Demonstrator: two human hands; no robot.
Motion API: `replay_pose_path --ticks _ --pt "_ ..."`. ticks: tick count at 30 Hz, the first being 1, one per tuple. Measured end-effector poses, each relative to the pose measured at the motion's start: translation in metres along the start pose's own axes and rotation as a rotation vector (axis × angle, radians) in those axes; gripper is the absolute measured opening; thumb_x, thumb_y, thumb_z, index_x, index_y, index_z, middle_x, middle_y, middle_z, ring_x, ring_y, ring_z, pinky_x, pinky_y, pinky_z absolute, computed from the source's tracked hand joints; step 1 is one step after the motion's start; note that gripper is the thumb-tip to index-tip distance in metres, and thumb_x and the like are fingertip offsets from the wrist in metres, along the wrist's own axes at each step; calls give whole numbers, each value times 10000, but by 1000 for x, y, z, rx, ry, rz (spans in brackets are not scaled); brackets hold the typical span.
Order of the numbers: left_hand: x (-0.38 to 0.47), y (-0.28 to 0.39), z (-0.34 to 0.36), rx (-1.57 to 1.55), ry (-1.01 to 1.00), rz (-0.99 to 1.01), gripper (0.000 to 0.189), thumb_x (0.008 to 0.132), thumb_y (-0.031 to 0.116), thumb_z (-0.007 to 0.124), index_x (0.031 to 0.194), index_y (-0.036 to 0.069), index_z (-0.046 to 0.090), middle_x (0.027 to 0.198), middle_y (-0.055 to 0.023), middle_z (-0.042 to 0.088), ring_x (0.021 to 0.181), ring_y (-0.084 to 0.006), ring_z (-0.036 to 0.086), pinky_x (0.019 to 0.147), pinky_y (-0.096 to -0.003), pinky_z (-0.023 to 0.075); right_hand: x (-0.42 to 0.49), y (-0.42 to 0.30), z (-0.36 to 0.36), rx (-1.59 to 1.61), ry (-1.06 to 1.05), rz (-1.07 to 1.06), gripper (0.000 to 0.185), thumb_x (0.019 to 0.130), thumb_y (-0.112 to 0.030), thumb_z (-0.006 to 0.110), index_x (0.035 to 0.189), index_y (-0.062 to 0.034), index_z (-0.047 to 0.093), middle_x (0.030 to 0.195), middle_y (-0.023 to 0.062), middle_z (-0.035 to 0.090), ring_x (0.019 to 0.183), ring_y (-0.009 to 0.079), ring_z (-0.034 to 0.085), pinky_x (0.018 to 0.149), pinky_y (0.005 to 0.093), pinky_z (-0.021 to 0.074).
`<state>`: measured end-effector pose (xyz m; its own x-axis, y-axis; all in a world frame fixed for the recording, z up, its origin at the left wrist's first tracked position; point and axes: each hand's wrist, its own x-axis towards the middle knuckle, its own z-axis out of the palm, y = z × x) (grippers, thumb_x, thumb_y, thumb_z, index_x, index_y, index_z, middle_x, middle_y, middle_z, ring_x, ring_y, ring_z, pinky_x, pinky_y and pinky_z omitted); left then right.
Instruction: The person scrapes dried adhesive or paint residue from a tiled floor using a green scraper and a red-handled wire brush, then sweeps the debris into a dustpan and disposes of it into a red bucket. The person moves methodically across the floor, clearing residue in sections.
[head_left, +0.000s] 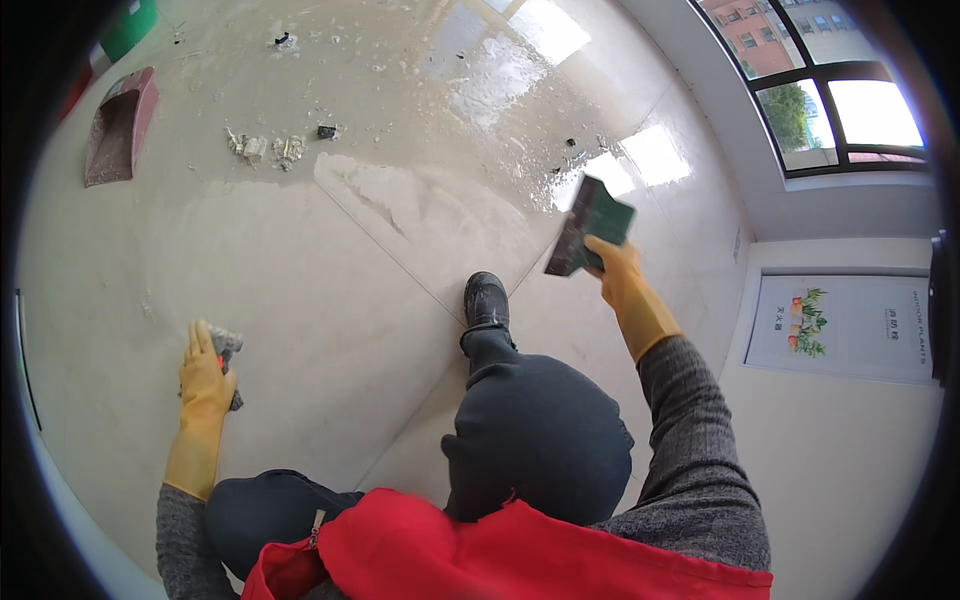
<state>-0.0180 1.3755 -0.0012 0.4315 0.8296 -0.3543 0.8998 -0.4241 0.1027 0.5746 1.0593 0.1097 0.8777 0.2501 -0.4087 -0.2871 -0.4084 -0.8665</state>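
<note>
My left hand (204, 375), in a yellow rubber glove, rests on a crumpled grey cloth (225, 341) low at the left, over the tiled floor; part of the cloth is hidden under the palm. A small red patch shows beside the fingers. In my gloved right hand (621, 274) is a wide scraper (606, 217) with a green handle and a dark blade, held above the floor right of my black boot (486, 300). Wet whitish residue (495, 82) and dark bits lie on the floor beyond the scraper.
A pink dustpan (142, 120) lies at the upper left, near a green bucket (129, 30). Pale debris clumps (251, 146) and a black chunk (326, 132) are on the floor ahead. A wall with a window (829, 73) and a framed sign (844, 330) stands at the right.
</note>
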Motion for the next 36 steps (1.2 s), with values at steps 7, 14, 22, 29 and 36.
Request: replay_pose_path --ticks 7,14,22,29,36 --pt "59 133 -76 186 -16 57 962 824 108 738 1606 24 184 1692 -148 227 1396 -334 460 1119 -418 426 73 182 -80 456 562 419 396 905 -57 737 1264 -24 574 1258 156 641 1071 349 679 891 552 607" --pt "66 191 -50 134 -78 -53 955 824 132 733 1606 34 194 1681 -158 255 1391 -354 469 1136 -424 432 190 83 128 -429 178 103 336 785 -181 800 1032 -5 656 989 225 732 926 368 731 784 446 573" --pt "79 267 -46 120 -186 -183 936 827 160 749 1598 25 235 1697 -160 220 1468 -342 398 1160 -414 421 151 -15 319 -486 -349 -187 328 877 -127 660 1186 -49 582 1153 296 691 1130 476 652 944 517 526" --pt "102 283 -41 100 -227 -199 927 855 167 735 1607 38 210 1695 -153 225 1469 -346 395 1183 -398 404 222 56 6 215 189 -81 306 869 -42 754 1138 -31 610 1007 100 721 812 218 726 693 379 624" --pt "121 303 -15 123 -336 -244 906 865 177 725 1603 33 219 1684 -164 252 1470 -351 392 1185 -401 397 265 95 -26 154 226 149 408 863 -59 760 1219 -90 563 1093 87 684 875 225 709 665 412 632"
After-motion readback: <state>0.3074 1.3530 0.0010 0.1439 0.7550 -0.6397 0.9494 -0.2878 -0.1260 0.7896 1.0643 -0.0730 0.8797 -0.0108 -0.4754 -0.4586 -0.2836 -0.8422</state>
